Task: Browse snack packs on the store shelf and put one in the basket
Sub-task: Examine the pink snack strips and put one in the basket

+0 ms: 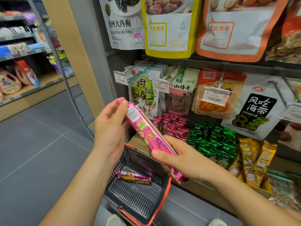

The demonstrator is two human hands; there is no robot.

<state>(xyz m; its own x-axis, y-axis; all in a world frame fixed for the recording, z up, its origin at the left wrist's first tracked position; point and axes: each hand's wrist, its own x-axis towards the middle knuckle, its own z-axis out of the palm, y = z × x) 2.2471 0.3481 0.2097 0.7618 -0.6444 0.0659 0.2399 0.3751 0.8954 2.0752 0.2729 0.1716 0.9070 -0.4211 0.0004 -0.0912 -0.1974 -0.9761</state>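
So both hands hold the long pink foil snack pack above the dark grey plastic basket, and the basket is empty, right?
Not empty: the head view shows a pink and orange foil snack bar lying in the dark grey plastic basket. Otherwise yes: left hand and right hand grip the long pink foil snack pack above it.

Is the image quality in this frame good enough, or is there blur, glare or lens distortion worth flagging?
Head view: even store lighting, no hard shadows; the wide lens bows the grey shelf upright; the far left aisle shelves are soft; shiny highlights on the long pink foil snack pack wash out some print; lettering on the white prune bag reads clearly.
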